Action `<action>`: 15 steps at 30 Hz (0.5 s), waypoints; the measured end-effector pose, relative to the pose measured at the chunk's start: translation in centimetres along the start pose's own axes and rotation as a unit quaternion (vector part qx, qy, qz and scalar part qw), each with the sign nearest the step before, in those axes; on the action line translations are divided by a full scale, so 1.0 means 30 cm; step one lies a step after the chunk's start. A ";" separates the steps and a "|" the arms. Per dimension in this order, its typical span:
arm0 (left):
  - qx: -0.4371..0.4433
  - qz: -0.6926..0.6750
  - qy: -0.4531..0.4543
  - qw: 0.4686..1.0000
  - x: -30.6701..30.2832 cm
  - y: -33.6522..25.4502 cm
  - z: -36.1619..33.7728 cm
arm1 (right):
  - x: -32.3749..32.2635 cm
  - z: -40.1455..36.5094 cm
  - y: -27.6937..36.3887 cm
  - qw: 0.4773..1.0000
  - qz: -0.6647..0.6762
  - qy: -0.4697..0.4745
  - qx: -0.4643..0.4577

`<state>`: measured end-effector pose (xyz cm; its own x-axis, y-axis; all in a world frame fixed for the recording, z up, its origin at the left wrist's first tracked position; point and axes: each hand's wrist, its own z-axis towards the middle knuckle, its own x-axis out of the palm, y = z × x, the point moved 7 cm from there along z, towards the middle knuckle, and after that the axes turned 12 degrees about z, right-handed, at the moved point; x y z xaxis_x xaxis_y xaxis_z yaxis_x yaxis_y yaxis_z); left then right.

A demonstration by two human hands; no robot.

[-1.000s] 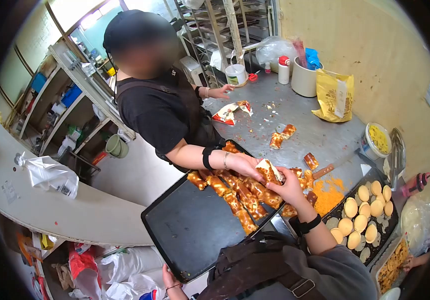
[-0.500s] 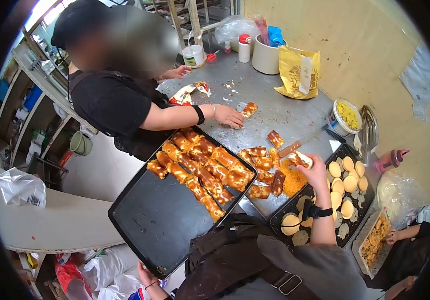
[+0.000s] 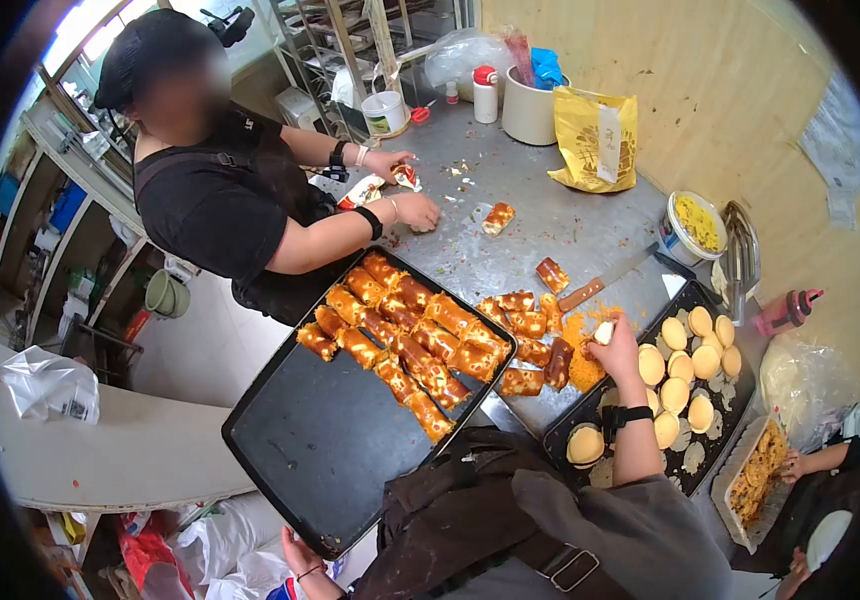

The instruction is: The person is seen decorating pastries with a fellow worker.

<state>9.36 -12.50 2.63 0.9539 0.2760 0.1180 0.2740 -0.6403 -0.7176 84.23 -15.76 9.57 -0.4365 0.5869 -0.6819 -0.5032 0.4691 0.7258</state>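
Observation:
My right hand (image 3: 618,350) is closed around a bread roll piece (image 3: 604,331) with a white end showing; most of it is hidden by my fingers. Just beside it lies a pile of orange shreds (image 3: 584,372). My left hand (image 3: 302,556) is at the near corner of a black baking tray (image 3: 295,465), gripping its edge; part of the fingers is hidden. Several brown-and-yellow rolls with orange shreds on their ends (image 3: 420,360) fill the tray's far part. More cut roll pieces (image 3: 528,322) lie between tray and pile.
A knife (image 3: 600,284) lies beyond the pieces. To the right is a dark tray (image 3: 552,440) of round pale cakes (image 3: 674,394). Across the metal table a co-worker (image 3: 220,190) handles a red-and-white packet (image 3: 362,192). Another person's hand (image 3: 795,466) touches a container of filling (image 3: 758,480).
My right hand has lowered slightly toward the orange shreds and turned the roll piece, its white end now upward. The co-worker's hand has left a roll piece and drawn back toward the packet.

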 end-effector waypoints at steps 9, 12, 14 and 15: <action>-0.019 -0.022 0.038 0.999 0.005 0.021 0.012 | 0.073 -0.059 -0.112 0.992 0.091 -0.079 -0.026; -0.015 -0.016 0.032 0.999 0.027 0.005 -0.008 | 0.086 -0.070 -0.086 0.994 0.089 -0.068 -0.009; -0.016 -0.027 0.028 0.999 -0.027 0.036 0.033 | 0.092 -0.068 -0.085 0.994 0.083 -0.067 -0.008; -0.011 -0.026 0.020 0.999 -0.008 0.025 0.027 | 0.092 -0.061 -0.090 0.994 0.079 -0.069 -0.012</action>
<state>9.23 -12.47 1.53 0.9423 0.2808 0.1821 0.3254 -0.6417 -0.6945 83.01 -16.62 5.55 -0.4060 0.7383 -0.5385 -0.4551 0.3477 0.8198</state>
